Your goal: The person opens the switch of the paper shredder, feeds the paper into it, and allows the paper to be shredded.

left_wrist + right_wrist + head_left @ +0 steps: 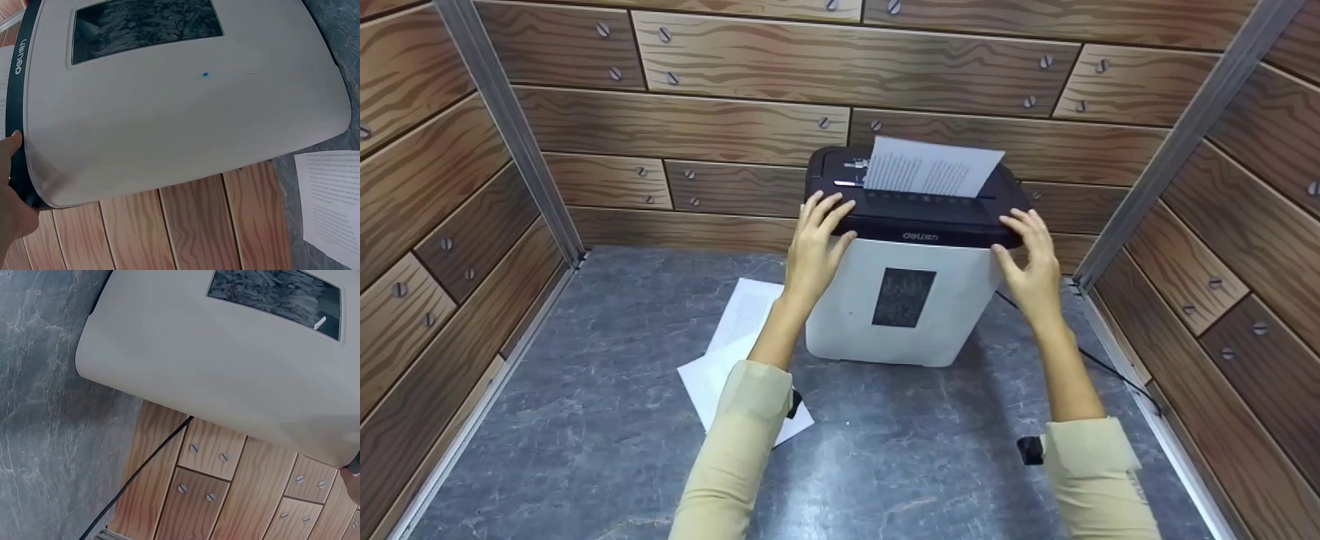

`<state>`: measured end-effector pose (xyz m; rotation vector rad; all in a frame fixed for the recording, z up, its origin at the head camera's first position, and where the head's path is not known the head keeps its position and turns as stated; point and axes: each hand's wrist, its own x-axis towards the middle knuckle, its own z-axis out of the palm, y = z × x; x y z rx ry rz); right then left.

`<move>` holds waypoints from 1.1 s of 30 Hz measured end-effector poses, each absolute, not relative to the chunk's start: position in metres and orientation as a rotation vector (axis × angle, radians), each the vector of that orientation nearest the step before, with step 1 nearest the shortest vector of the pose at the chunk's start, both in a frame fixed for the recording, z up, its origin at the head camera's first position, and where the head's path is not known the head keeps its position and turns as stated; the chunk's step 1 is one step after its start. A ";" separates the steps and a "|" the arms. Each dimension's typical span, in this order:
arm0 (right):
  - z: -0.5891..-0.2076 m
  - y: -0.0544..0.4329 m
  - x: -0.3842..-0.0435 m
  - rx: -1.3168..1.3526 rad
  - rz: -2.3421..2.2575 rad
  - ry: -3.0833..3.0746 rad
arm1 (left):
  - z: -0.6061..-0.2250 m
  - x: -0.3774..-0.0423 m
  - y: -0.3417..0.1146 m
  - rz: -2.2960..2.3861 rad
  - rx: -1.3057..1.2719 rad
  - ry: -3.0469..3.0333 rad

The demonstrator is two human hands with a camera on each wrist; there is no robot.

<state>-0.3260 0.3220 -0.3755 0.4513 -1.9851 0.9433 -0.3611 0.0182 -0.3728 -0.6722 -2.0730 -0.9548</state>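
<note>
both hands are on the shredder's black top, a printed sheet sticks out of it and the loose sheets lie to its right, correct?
Not quite: the loose sheets lie left of the shredder, as the head view shows. The left hand and right hand are on its black top, with a printed sheet sticking out.

The brand "deli" [921, 236] is read in pale letters on the front edge of the black shredder lid [934, 213], between the thumbs of the left hand [814, 259] and right hand [1035, 262]; two characters follow (Chinese in look, too blurred to be transcribed). Small white markings [856, 163] are seen on the lid just beyond the left fingertips, not legible. Two blocks of print are borne by the upright sheet [934, 166], beyond and between both sets of fingertips; no word can be made out. Print lines, likewise unreadable, are shown on a loose sheet [332, 197], outward and nearer than the left fingers.
</note>
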 end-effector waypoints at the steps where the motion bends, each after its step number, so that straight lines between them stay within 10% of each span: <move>1: -0.376 0.322 -0.326 0.448 0.946 -1.981 | -0.373 -0.361 0.018 -0.956 -0.674 -2.070; 33: -0.376 0.321 -0.325 0.436 0.935 -1.978 | -0.375 -0.361 0.020 -0.975 -0.669 -2.061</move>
